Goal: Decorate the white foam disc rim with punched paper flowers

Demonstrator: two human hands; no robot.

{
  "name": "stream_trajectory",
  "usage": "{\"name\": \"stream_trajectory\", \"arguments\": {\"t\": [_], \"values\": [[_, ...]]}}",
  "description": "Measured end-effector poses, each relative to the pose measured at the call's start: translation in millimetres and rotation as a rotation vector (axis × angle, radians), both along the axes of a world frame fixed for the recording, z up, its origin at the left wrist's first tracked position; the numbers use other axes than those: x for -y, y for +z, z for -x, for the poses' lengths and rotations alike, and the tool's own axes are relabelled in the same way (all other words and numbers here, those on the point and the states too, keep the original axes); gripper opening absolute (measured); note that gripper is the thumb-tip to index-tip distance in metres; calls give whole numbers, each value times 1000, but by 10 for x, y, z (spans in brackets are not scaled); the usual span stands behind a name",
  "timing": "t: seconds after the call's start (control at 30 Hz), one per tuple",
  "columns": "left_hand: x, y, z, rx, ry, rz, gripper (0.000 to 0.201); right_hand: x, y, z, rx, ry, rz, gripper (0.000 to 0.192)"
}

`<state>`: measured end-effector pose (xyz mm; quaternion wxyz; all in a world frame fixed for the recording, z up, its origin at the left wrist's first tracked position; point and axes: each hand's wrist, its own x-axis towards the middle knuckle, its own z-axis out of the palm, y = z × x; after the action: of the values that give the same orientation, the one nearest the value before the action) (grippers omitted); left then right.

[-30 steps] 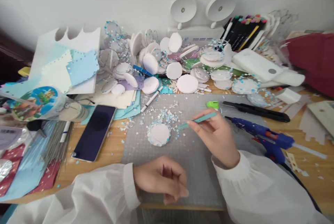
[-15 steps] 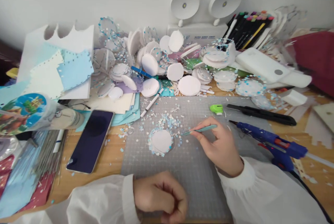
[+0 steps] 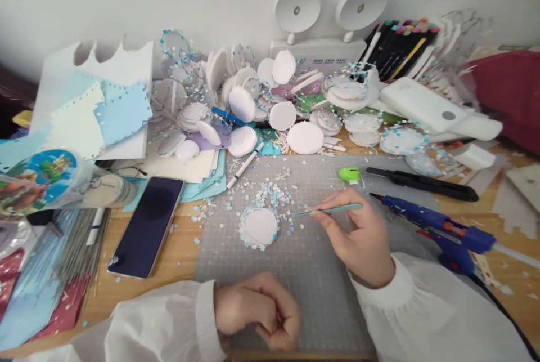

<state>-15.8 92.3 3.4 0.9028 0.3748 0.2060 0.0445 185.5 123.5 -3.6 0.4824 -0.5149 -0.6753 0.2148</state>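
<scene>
My right hand (image 3: 363,233) pinches a pair of teal tweezers (image 3: 342,208), whose thin tip points left, low over the mat. Left of that tip lies a round white disc (image 3: 260,227), ringed by small blue and white paper flowers. A heap of loose paper flowers (image 3: 272,196) is scattered just behind the disc. My left hand (image 3: 258,310) rests curled at the front of the grey cutting mat (image 3: 312,289), its fingers folded in, with nothing seen in them.
A phone (image 3: 147,227) lies on the left. To the right are a blue glue gun (image 3: 439,224), a black utility knife (image 3: 422,182) and a green cap-like piece (image 3: 349,174). White discs (image 3: 306,137) pile up behind the mat, before a twin-head lamp (image 3: 318,49). A white marker (image 3: 243,169) lies nearby.
My right hand has shifted slightly to the right with the tweezers, which lie a little flatter. My left hand has moved up very slightly. The disc stays put.
</scene>
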Motion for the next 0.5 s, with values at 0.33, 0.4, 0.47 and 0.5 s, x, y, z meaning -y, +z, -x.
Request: {"name": "stream_trajectory", "arguments": {"t": [0.33,0.4,0.47,0.5], "values": [[16,-85,45,-35,-11,-33,7,-4,0,8,158,129,-102,14],[13,-76,45,-42,-16,-25,7,-12,-9,16,168,153,-129,16],[9,-62,44,-53,-21,-32,7,-13,-19,22,158,159,-133,16],[7,-55,44,-59,-23,-35,8,-11,-26,26,148,157,-128,15]]}}
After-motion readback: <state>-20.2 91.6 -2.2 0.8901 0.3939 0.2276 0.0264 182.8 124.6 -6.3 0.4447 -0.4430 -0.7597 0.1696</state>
